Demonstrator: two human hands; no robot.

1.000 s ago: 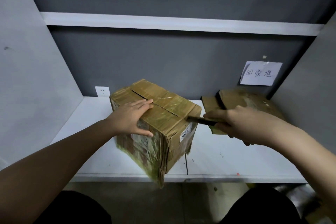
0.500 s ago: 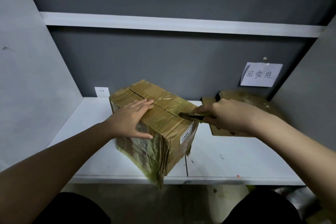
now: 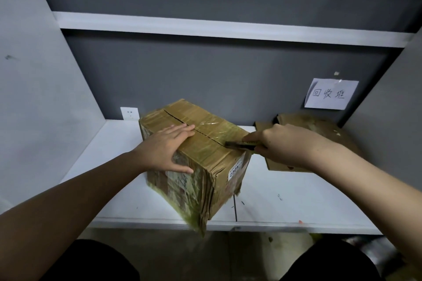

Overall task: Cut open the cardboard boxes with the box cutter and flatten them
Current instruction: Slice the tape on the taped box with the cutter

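A taped brown cardboard box stands on the white shelf, one corner overhanging the front edge. Its top seam is slit at the far end. My left hand lies flat on the box's top left, fingers straight, thumb down the near side. My right hand grips a dark box cutter whose tip touches the near right end of the top seam.
A flattened cardboard pile lies on the shelf at the back right, partly behind my right hand. A paper sign hangs on the grey back wall above it. A white wall socket sits behind the box. Another shelf runs overhead.
My right hand has carried the box cutter leftward from beside the box onto the near end of the top seam. My left hand and the box have stayed put.
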